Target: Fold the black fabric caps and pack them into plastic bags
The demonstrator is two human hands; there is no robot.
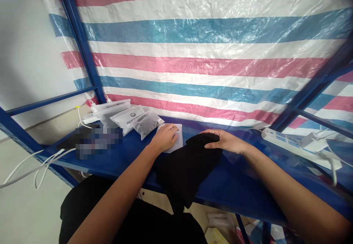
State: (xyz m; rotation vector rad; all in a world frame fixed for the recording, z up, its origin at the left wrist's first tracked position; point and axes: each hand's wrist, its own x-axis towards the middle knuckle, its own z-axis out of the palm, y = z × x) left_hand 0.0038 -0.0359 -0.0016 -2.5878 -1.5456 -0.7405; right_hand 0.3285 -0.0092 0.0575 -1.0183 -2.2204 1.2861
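A black cloth lies over the front edge of the blue shelf, its lower end hanging down. My right hand grips its upper right part, thumb in front and fingers behind. To the left, my left hand rests on a flat whitish plastic bag, its fingers bent over the surface. Whether those fingers pinch the bag is hard to see. The bag's lower edge meets the cloth. Just left of it lies a filled, frosted zip bag, beside a bag with dark printed lettering.
More pale bags stand at the back left, near a dark flat item and a blurred patch. White power strips with cables sit at the right. Blue posts and a striped plastic sheet enclose the shelf.
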